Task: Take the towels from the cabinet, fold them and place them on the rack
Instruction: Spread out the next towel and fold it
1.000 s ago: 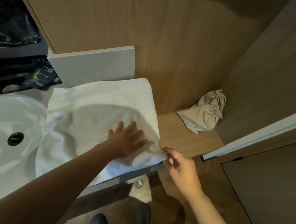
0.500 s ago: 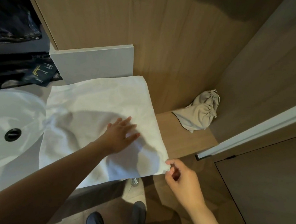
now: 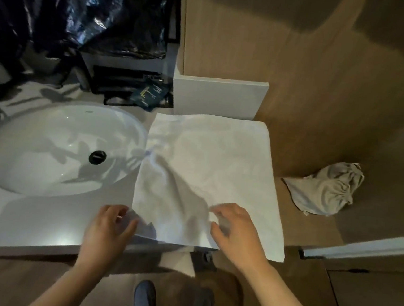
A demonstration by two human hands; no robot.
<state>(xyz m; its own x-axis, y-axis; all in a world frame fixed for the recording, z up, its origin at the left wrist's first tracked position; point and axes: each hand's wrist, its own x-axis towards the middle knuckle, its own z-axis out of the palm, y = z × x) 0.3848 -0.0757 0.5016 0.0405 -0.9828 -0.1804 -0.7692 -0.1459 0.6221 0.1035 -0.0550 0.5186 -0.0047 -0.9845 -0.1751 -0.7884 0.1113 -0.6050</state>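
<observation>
So the white towel (image 3: 210, 158) is spread flat on the pale countertop (image 3: 29, 217), just right of the sink (image 3: 37, 137). Its left edge droops a bit over the basin rim. Apart from that edge, all I can see in the basin is the black drain (image 3: 97, 157).

At the far side a black wire holder (image 3: 119, 80) has a dark packet (image 3: 149, 94) leaning in it. A shiny black plastic bag (image 3: 98, 12) is slumped above that, no idea what's in it. On the wooden ledge (image 3: 288, 222) to the right sits a beige drawstring bag (image 3: 325, 192), cinched closed and well apart from the towel.

The towel looks pretty much square from here, so I honestly can't tell its long axis. Its side edges run near to far, leaning slightly right toward the near end, and the far edge sits against the white panel (image 3: 218, 97).

The left hand (image 3: 107, 230) has its fingers curled and pinches the near left corner, which is lifted a little. The right hand (image 3: 235, 230) is at the near edge, with thumb and fingers curled in around a small bunch of the fabric.
</observation>
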